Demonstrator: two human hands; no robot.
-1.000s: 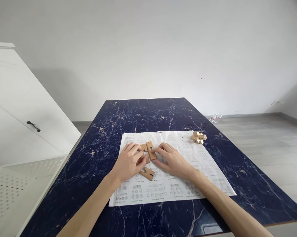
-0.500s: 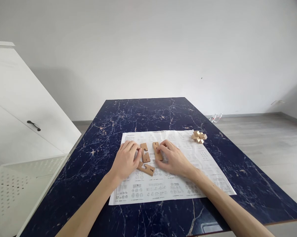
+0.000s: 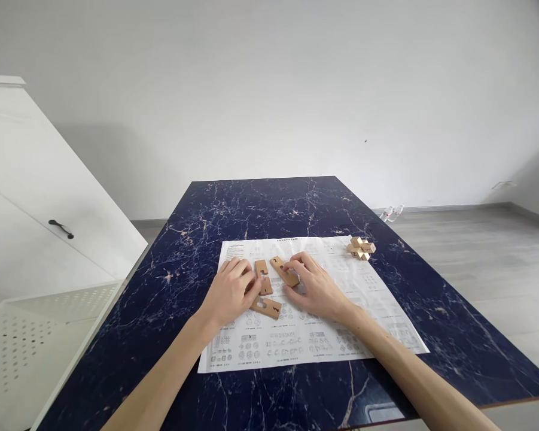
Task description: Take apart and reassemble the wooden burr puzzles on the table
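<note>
My left hand (image 3: 231, 292) rests on the paper with its fingers loosely bent and thumb apart, next to a wooden puzzle piece marked 1 (image 3: 265, 286). Its thumb lies near the left end of a second notched piece, marked 3 (image 3: 271, 309), part of which the hand covers. To the right, a wooden puzzle piece marked 2 (image 3: 277, 266) lies slanted, its lower end between the thumb and fingers of my right hand (image 3: 316, 288). All three pieces are flat, light brown and notched.
Beneath the pieces is a printed sheet (image 3: 296, 347) with small diagrams. An assembled wooden block puzzle (image 3: 360, 248) stands at its upper right corner. The dark blue marbled table (image 3: 260, 209) extends to a wall. A white cabinet (image 3: 49, 197) is at left, and clear bottles (image 3: 391, 214) are beyond the right edge.
Piece 2 has turned, its numbered end swinging left toward piece 1 and its lower end right, with my right hand at it. My left thumb has shifted slightly away from its fingers.
</note>
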